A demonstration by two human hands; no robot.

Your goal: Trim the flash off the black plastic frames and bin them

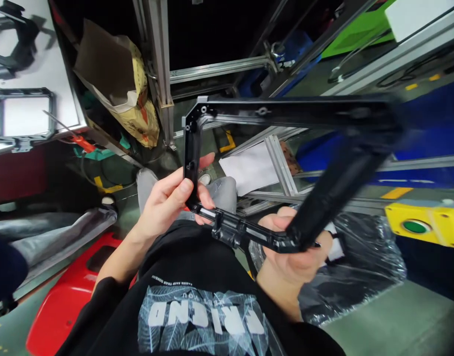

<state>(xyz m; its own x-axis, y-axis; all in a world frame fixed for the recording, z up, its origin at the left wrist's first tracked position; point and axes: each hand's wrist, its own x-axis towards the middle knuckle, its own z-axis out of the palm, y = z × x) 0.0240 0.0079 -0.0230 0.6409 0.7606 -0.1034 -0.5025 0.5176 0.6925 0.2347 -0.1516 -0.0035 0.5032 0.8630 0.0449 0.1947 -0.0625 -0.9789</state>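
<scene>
left hand (pixel 167 200) pinched on near-left corner of black plastic frame (pixel 192 148) | right hand (pixel 297 249) closed around frame's near-right corner | frame held above lap, centre | yellow box with green button (pixel 425 225) right | red stool (pixel 69 296) near left

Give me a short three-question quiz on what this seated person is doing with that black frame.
1. True or false: both hands grip the black frame.
2. Which hand pinches the frame's upright side bar: (a) left hand, (b) right hand?
3. What colour is the button on the yellow box?

Key: 1 true. 2 a. 3 green.
</scene>
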